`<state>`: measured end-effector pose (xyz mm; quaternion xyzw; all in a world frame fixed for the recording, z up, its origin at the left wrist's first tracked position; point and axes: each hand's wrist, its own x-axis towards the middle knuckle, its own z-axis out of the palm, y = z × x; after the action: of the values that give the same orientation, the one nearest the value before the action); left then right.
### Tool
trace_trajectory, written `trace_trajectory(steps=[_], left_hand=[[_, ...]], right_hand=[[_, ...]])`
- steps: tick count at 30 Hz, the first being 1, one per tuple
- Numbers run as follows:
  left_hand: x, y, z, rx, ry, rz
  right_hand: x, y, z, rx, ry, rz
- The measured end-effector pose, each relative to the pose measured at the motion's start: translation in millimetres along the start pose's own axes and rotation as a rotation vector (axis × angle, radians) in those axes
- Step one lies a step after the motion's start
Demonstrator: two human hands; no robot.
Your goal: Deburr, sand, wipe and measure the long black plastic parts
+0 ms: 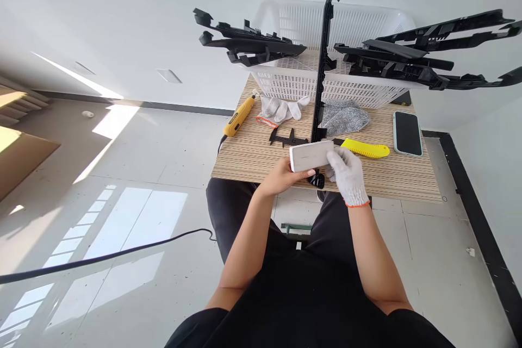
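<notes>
My bare left hand [282, 176] is closed round the left end of a pale, flat rectangular block [312, 156]; its exact kind I cannot make out. At the block's right end, the thumb of my gloved right hand [345, 169] presses on its face, the other fingers behind it. Behind the block runs a long black plastic trim strip [320, 81], from the table's front edge up across the basket. Its lower end [317, 179] shows just under the block. Nearby on the table are a black caliper [290, 137] and a yellow-handled knife [365, 148].
A white plastic basket [277, 84] at the back of the wooden table [261, 160] holds several black trim pieces [261, 43] jutting past both sides. A yellow rotary tool [240, 117], a white glove [281, 110], a grey cloth [345, 117] and a phone [408, 133] lie around.
</notes>
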<state>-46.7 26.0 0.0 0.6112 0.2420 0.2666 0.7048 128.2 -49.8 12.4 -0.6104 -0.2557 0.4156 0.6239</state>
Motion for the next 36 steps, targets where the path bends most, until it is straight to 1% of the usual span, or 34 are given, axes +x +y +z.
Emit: trace_trajectory(steps=[3, 4, 6, 7, 8, 10, 11, 14, 15, 17, 18, 21, 22, 25, 28, 29, 32, 33, 36], left_hand=[[0.0, 1.3, 0.1, -0.004, -0.031, 0.013], [0.1, 1.5, 0.1, -0.003, -0.03, 0.01], [0.3, 1.5, 0.2, -0.004, -0.013, -0.005], [0.4, 1.4, 0.2, -0.008, -0.008, -0.004], [0.6, 1.3, 0.3, -0.014, -0.011, 0.003], [1.1, 1.4, 0.5, -0.025, -0.03, 0.026], [1.2, 1.5, 0.5, -0.024, -0.034, 0.026], [1.2, 2.1, 0.7, -0.008, -0.017, -0.006], [1.1, 2.3, 0.7, -0.008, -0.016, -0.006], [0.8, 2.5, 0.5, -0.014, -0.031, 0.011], [0.6, 2.5, 0.4, -0.016, -0.038, 0.014], [0.3, 2.2, 0.1, -0.013, -0.035, -0.011], [0.2, 2.1, 0.1, -0.015, -0.036, -0.014], [0.2, 2.4, 0.3, -0.023, -0.055, 0.001], [-0.1, 3.4, 0.8, -0.015, -0.041, -0.017], [-0.2, 3.7, 0.9, -0.015, -0.042, -0.018], [-0.2, 3.7, 0.6, -0.03, -0.066, -0.002], [-0.1, 3.3, 0.4, -0.037, -0.068, 0.001], [0.6, 1.5, 0.0, -0.038, -0.051, 0.011]], right_hand=[[0.8, 0.1, -0.2, 0.134, 0.158, -0.038], [1.0, 0.1, -0.1, 0.123, 0.159, -0.045], [1.0, 0.3, 0.5, 0.034, 0.08, -0.034], [1.0, 0.4, 0.8, 0.017, 0.061, -0.027], [1.2, 0.4, 1.0, 0.039, 0.08, -0.03], [1.7, 0.6, 1.2, 0.117, 0.168, -0.05], [2.1, 0.7, 1.2, 0.119, 0.173, -0.051], [3.7, 0.5, 0.4, 0.035, 0.072, -0.022], [4.3, 0.2, 0.0, 0.055, 0.087, -0.024], [5.1, -0.4, -0.6, 0.142, 0.184, -0.046], [5.2, -0.6, -0.7, 0.147, 0.2, -0.052], [4.3, -0.4, -0.6, 0.044, 0.084, -0.03], [3.9, -0.1, -0.5, 0.048, 0.079, -0.029], [3.4, 1.1, -0.2, 0.124, 0.171, -0.061], [3.7, 1.0, 0.1, 0.026, 0.098, -0.051], [3.9, 0.6, 0.1, 0.029, 0.104, -0.046], [4.2, -1.1, -0.1, 0.154, 0.223, -0.068], [3.8, -1.6, -0.3, 0.153, 0.215, -0.07], [1.7, -1.6, -1.0, 0.06, 0.117, -0.053]])
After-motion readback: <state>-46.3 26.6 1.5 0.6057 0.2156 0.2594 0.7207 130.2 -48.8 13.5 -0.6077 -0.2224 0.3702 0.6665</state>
